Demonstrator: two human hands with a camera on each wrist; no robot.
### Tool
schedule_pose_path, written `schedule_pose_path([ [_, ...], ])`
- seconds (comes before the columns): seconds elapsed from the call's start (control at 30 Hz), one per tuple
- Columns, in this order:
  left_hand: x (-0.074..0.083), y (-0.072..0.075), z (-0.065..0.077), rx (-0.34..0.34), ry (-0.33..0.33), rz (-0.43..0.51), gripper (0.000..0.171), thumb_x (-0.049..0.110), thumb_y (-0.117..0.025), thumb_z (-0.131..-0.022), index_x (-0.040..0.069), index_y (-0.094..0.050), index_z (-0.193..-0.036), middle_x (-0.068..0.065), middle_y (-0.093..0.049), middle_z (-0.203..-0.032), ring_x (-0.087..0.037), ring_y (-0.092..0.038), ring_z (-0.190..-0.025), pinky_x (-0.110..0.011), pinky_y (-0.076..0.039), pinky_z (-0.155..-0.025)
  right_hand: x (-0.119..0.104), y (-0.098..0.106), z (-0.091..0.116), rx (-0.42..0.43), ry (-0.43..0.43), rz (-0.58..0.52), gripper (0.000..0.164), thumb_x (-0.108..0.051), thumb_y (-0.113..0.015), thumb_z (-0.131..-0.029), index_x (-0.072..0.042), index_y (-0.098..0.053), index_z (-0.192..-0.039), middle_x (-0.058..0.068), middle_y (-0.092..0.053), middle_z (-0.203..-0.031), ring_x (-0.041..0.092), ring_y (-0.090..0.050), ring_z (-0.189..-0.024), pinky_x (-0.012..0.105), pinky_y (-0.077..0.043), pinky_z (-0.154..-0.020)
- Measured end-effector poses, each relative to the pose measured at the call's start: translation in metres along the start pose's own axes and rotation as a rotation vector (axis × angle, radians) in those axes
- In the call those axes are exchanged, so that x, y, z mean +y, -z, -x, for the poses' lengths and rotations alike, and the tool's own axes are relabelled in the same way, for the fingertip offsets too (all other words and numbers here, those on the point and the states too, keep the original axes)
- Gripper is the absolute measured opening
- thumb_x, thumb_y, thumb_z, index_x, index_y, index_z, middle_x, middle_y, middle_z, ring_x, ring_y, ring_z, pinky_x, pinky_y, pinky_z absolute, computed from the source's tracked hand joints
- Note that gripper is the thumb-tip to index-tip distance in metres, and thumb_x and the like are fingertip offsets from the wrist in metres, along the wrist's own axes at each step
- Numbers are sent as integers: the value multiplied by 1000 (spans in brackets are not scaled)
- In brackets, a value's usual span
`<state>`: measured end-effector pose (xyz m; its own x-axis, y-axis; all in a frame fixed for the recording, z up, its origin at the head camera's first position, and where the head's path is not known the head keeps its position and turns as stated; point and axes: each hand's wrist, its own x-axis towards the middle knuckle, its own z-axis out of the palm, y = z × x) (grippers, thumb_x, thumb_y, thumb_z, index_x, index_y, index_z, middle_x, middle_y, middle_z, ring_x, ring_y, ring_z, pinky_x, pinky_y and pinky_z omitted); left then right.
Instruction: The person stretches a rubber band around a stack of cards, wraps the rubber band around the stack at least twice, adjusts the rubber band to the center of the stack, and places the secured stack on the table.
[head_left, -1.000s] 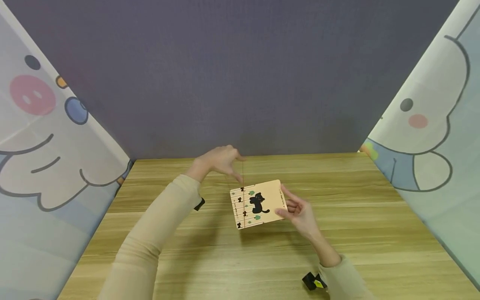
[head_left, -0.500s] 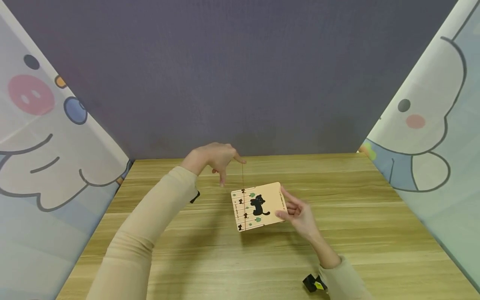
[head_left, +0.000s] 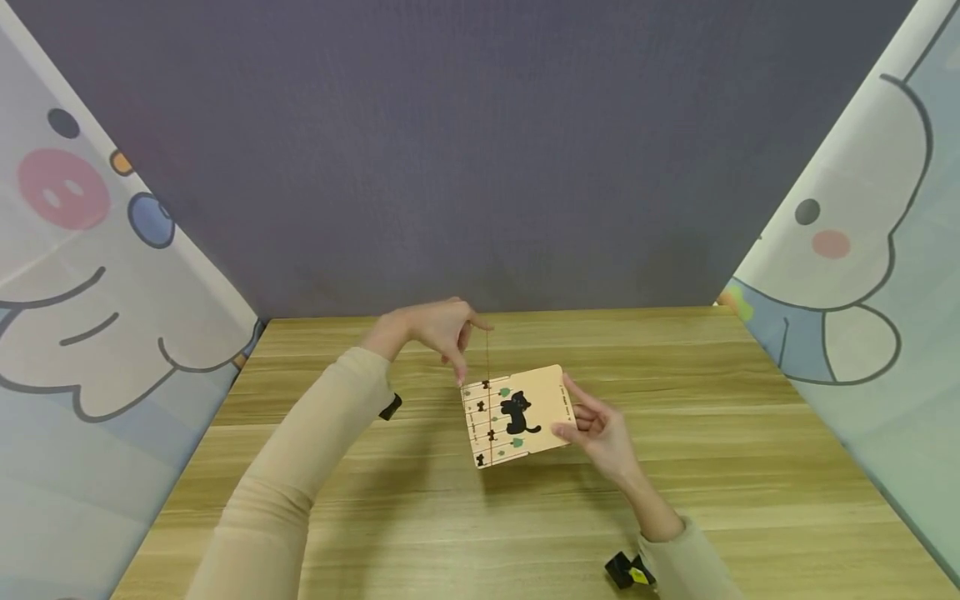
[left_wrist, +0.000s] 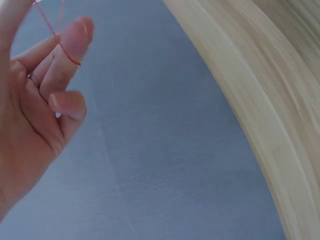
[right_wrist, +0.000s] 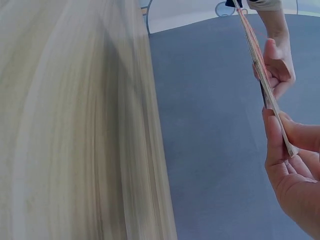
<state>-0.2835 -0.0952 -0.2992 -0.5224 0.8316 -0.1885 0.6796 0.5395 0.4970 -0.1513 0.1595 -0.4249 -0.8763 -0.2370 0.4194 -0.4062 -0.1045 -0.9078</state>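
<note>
My right hand (head_left: 606, 435) grips the right edge of a small cream notebook (head_left: 550, 398), thumb on top of its black-cat cover. The notebook is held above the table, slightly turned. A thin red cord (head_left: 488, 354) crosses the striped left part of the cover and stretches up to my left hand (head_left: 441, 327). In the left wrist view, the cord (left_wrist: 69, 56) loops round a bent finger of that hand. My left thumb points down at the notebook's upper left corner. Seen edge-on in the right wrist view, the notebook (right_wrist: 265, 82) shows thin layered pages.
A wood-grain table (head_left: 712, 467) lies beneath both hands. A dark grey panel (head_left: 495, 158) stands along its far edge. Cartoon-printed curtains (head_left: 855, 333) hang on both sides. Small black devices (head_left: 619, 570) sit at the wrists.
My left thumb swings away from the cord to the left, then down to the notebook's corner. The cord stays raised on a finger. The right hand and notebook barely shift.
</note>
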Motion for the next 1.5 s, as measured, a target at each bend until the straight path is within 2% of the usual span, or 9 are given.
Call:
schedule_pose_path([
  [0.13, -1, 0, 1, 42, -14, -85, 82, 33, -83, -54, 2, -50, -122, 4, -58, -55, -8, -52, -45, -19, -42, -46, -2, 1, 0, -6, 0, 10, 67, 17, -62, -69, 11, -32, -129, 32, -57, -86, 17, -62, -66, 26, -53, -55],
  [0.3, -1, 0, 0, 159, -103, -169, 58, 14, -72, -74, 10, -49, -127, 9, -57, -59, -4, -52, -49, -18, -43, -46, -4, 1, -2, -65, -39, 2, 67, 14, -63, -70, 10, -31, -129, 34, -56, -91, 18, -64, -72, 30, -53, -59],
  [0.43, 2, 2, -2, 225, -125, -291, 48, 2, -64, -76, 18, -56, -121, 10, -55, -57, -3, -46, -47, -18, -36, -43, -4, 1, -4, -104, -41, -7, 67, 14, -63, -71, 12, -30, -129, 37, -55, -92, 19, -64, -74, 31, -53, -58],
  [0.63, 13, 8, -3, 102, -46, -467, 70, 11, -78, -63, 26, -51, -125, 12, -51, -49, -3, -46, -46, -20, -36, -42, -4, 2, -5, -137, -37, -21, 66, 16, -61, -71, 12, -30, -128, 39, -53, -92, 20, -64, -73, 31, -53, -56],
  [0.83, 21, 16, -7, -57, 63, -355, 90, 29, -83, -53, 22, -41, -133, 2, -57, -50, -8, -53, -42, -25, -43, -44, -4, 1, -5, -138, -20, 19, 65, 16, -62, -70, 13, -31, -127, 37, -55, -91, 22, -64, -73, 32, -53, -57],
  [0.93, 19, 15, -8, -89, 93, -204, 93, 30, -83, -55, 11, -38, -134, -1, -58, -48, -13, -55, -40, -25, -49, -71, -4, 0, -5, -126, -1, 37, 65, 17, -62, -70, 14, -31, -127, 36, -56, -90, 20, -64, -72, 31, -53, -57],
  [1.03, 15, 11, -8, -75, 65, -47, 92, 28, -83, -57, -1, -37, -131, -2, -58, -46, -16, -56, -40, -24, -38, -92, -3, 0, -5, -113, 30, 48, 64, 17, -62, -69, 15, -32, -126, 34, -56, -86, 18, -64, -69, 28, -53, -56],
  [1.27, 4, -2, -2, 111, -8, 73, 88, 35, -83, -54, -3, -46, -124, 2, -59, -50, -13, -57, -43, -22, -42, -52, 0, 2, -4, -77, 47, 41, 64, 15, -63, -71, 14, -32, -127, 32, -57, -82, 16, -62, -64, 24, -52, -54],
  [1.5, -2, -21, 3, 344, 24, 62, 90, 42, -82, -53, 1, -46, -124, 5, -61, -65, -9, -46, -45, -35, -41, -78, 1, 5, -3, -13, 71, 21, 66, 20, -61, -69, 15, -31, -127, 38, -54, -87, 16, -63, -71, 25, -52, -53],
])
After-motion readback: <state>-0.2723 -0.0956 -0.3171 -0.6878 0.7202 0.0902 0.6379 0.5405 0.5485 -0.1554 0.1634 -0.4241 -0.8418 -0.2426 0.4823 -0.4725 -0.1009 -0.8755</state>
